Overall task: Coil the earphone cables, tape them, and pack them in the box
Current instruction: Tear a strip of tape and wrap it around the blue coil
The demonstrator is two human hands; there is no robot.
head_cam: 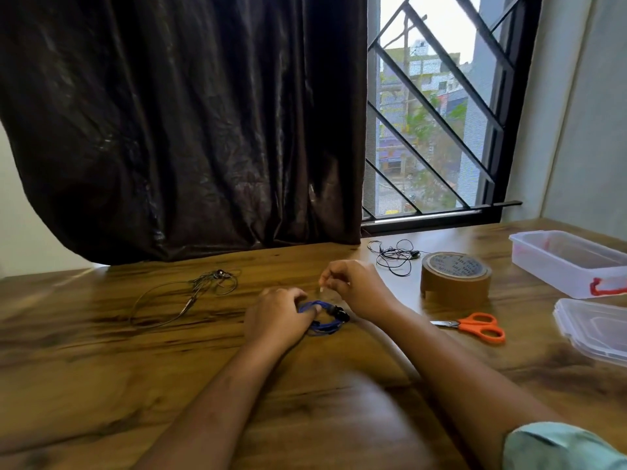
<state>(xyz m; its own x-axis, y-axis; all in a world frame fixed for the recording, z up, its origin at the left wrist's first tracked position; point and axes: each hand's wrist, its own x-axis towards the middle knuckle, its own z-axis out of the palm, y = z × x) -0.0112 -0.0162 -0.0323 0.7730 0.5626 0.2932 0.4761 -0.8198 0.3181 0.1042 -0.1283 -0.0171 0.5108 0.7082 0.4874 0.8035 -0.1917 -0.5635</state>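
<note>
Closest in, both bare forearms reach out over the wooden table (101, 368), with a pale green sleeve (559, 446) at the bottom right corner. The left hand (278, 317) is curled down over the blue earphone coil (324, 322), fingers gripping its left side and pinning it flat to the table near the middle. The dark earbuds stick out on the coil's right side.

Just behind the coil, the right hand (356, 286) is lifted a little, fingertips pinched tight on a small pale bit (320, 289) (too blurry to say what it actually is).

To the right are orange scissors (475, 325) and, behind them, a brown tape roll (454, 276) lying flat. Far right is the clear plastic box (570, 262), open, with its lid (593, 325) in front of it.

A loose grey earphone (190, 293) lies off to the left, and a tangled black earphone (395, 256) sits near the back edge. Behind everything hang a dark curtain (186, 130) and a barred window (437, 123).
</note>
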